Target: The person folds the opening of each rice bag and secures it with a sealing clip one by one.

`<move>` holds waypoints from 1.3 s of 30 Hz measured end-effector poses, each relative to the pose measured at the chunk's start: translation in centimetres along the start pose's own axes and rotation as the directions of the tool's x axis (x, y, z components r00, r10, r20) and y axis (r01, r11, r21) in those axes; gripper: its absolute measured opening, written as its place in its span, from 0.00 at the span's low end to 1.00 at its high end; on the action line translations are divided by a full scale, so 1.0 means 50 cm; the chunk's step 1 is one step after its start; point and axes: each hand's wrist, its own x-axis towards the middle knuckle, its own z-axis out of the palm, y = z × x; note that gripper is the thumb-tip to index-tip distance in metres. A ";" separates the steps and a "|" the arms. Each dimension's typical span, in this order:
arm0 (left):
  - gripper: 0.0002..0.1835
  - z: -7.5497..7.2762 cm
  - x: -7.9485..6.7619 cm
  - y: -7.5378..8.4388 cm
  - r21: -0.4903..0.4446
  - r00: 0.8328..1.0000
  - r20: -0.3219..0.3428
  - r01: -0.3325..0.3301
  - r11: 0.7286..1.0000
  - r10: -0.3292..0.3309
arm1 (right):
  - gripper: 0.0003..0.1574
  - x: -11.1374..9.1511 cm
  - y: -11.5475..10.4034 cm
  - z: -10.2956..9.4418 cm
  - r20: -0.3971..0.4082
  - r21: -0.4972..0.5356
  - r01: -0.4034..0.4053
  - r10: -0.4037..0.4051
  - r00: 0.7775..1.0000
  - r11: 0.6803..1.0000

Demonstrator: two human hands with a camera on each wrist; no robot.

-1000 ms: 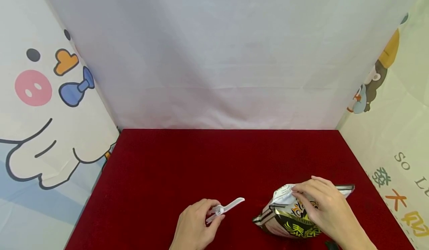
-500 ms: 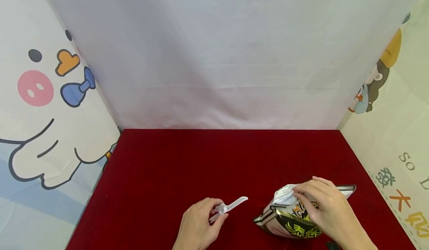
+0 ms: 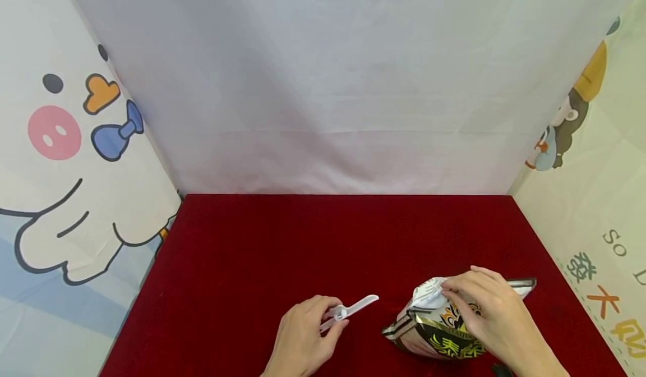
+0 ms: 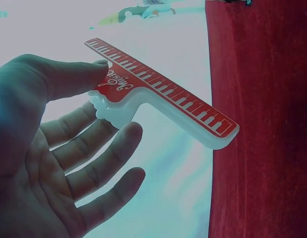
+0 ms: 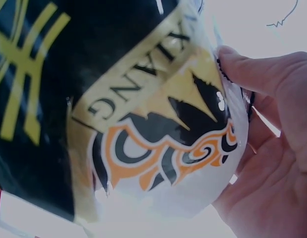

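A plastic spring clip (image 4: 166,94), white with a red face printed with piano keys and the word Music, is pinched by its handle between the thumb and fingers of my left hand (image 3: 303,335). In the head view its white side shows, with a long bar pointing right towards the bag. My right hand (image 3: 487,309) pinches the folded top edge of a printed packaging bag (image 3: 444,340). Black, gold and orange print with the letters XIANG covers the bag in the right wrist view. The bag's contents are hidden, and the clip is apart from it.
The table has a dark red cloth (image 3: 282,242). A small dark object (image 3: 501,371) lies partly hidden under my right forearm at the front edge. Pale cloth walls (image 3: 343,85) stand behind and at both sides, the side ones with cartoon prints.
My left hand has shifted a little to the right with the clip, closer to the bag. My right hand and the bag stay almost in place.
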 end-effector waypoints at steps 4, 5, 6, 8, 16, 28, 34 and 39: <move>0.12 0.003 0.003 0.004 -0.004 1.000 0.007 -0.014 1.000 0.014 | 0.31 0.001 0.000 -0.001 0.000 0.002 -0.002 0.002 1.000 1.000; 0.12 0.004 0.004 0.005 -0.005 1.000 0.008 -0.018 1.000 0.018 | 0.31 0.002 -0.001 -0.001 0.001 0.003 -0.004 0.004 1.000 1.000; 0.12 0.004 0.004 0.006 -0.003 1.000 0.007 -0.023 1.000 0.023 | 0.31 0.002 -0.001 -0.001 0.005 0.003 -0.006 0.006 1.000 1.000; 0.12 0.006 0.005 0.008 -0.001 1.000 0.009 -0.027 1.000 0.027 | 0.31 0.002 -0.002 -0.002 0.008 0.008 -0.009 0.009 1.000 1.000; 0.12 0.011 0.007 0.012 -0.001 0.999 0.017 -0.041 0.999 0.041 | 0.31 0.002 -0.002 -0.001 0.016 0.007 -0.009 0.009 1.000 1.000; 0.11 0.016 0.016 0.015 0.000 0.997 0.015 -0.070 0.998 0.070 | 0.32 0.001 0.002 0.001 0.006 -0.005 0.002 -0.002 1.000 1.000; 0.11 0.020 0.019 0.015 -0.002 0.997 0.021 -0.075 0.997 0.075 | 0.32 0.001 0.000 0.000 0.012 -0.009 0.001 -0.001 1.000 1.000; 0.11 0.024 0.022 0.018 -0.006 0.996 0.027 -0.084 0.996 0.084 | 0.31 0.001 -0.001 0.000 0.006 -0.010 0.003 -0.003 1.000 1.000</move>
